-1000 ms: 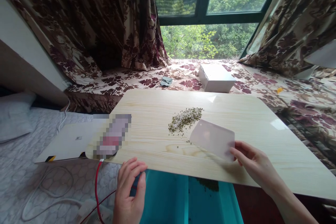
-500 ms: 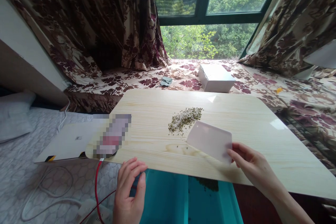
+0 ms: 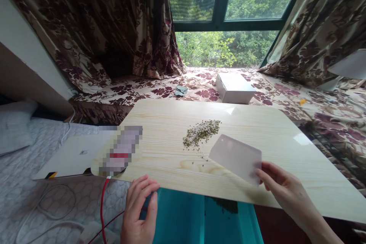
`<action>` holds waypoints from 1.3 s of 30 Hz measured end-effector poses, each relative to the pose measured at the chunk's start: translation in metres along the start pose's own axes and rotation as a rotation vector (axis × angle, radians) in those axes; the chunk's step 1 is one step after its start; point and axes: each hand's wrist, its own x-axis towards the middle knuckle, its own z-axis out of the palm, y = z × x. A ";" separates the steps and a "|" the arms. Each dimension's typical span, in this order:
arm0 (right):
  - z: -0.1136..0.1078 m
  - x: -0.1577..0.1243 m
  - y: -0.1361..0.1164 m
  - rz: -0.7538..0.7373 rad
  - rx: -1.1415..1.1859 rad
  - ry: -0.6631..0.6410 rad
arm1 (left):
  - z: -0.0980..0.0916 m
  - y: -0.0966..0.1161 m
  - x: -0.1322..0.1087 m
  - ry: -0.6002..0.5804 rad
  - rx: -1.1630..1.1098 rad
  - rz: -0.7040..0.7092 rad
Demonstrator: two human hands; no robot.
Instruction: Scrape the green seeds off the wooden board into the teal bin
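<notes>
Between thumb and fingers, my right hand [image 3: 286, 188] grips the short right end of a pale translucent scraper [image 3: 236, 158], tilted over the wooden board [image 3: 166, 164]. To the left of the scraper's far corner lies a loose patch of small green beans mixed with white grains [image 3: 201, 133]; a few strays trail toward the scraper. My left hand [image 3: 140, 207] is open and holds nothing, its fingertips at the board's near edge. Below that edge is a teal divided bin [image 3: 180, 217], with dark green beans [image 3: 227, 204] in its right compartment.
A blurred-out phone-like object [image 3: 121, 152] with a red cable [image 3: 103, 209] lies at the board's left end, beside a white flat box [image 3: 74, 156]. A white box [image 3: 235, 88] and a grey-green cloth [image 3: 180, 91] sit on the floral ledge beyond.
My right hand and the scraper have moved right and slightly nearer, away from the patch. More stray beans show by the scraper's left corner. My left hand has barely moved.
</notes>
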 end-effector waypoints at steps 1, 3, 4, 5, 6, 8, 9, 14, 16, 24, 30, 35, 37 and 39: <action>0.000 -0.001 0.002 0.000 -0.002 0.005 | 0.000 0.000 0.000 0.000 -0.001 0.003; 0.000 -0.003 0.005 -0.003 -0.003 0.000 | 0.001 0.000 0.000 -0.002 -0.003 0.007; 0.000 -0.004 0.007 -0.005 -0.002 -0.001 | 0.001 0.000 0.000 -0.003 -0.004 0.007; 0.000 -0.005 0.009 -0.003 -0.003 -0.008 | 0.001 0.000 0.000 -0.003 -0.005 0.006; 0.001 -0.005 0.010 0.003 -0.005 -0.015 | 0.001 0.000 0.000 -0.002 -0.005 0.003; 0.001 -0.006 0.010 0.012 -0.002 -0.022 | 0.001 0.001 0.000 -0.003 -0.007 0.000; 0.002 -0.007 0.009 0.012 0.004 -0.017 | 0.000 0.001 0.000 -0.003 -0.008 -0.002; 0.004 -0.009 -0.002 0.037 0.025 0.015 | -0.001 0.001 -0.002 -0.008 -0.001 0.005; 0.004 -0.008 -0.005 0.038 0.015 -0.015 | 0.000 0.001 -0.002 -0.011 0.000 0.006; 0.006 -0.002 0.000 0.023 0.017 -0.037 | 0.000 -0.002 -0.003 -0.014 -0.001 0.023; 0.011 0.001 0.001 0.017 0.028 -0.046 | 0.001 -0.005 -0.004 0.004 0.006 0.042; 0.013 0.002 0.000 0.000 0.015 -0.065 | 0.001 -0.006 -0.004 0.007 0.008 0.044; 0.011 0.002 0.000 -0.003 0.009 -0.063 | 0.002 -0.007 -0.004 0.004 0.010 0.039; 0.011 0.002 0.000 -0.004 0.008 -0.061 | 0.002 -0.007 -0.005 0.001 0.011 0.035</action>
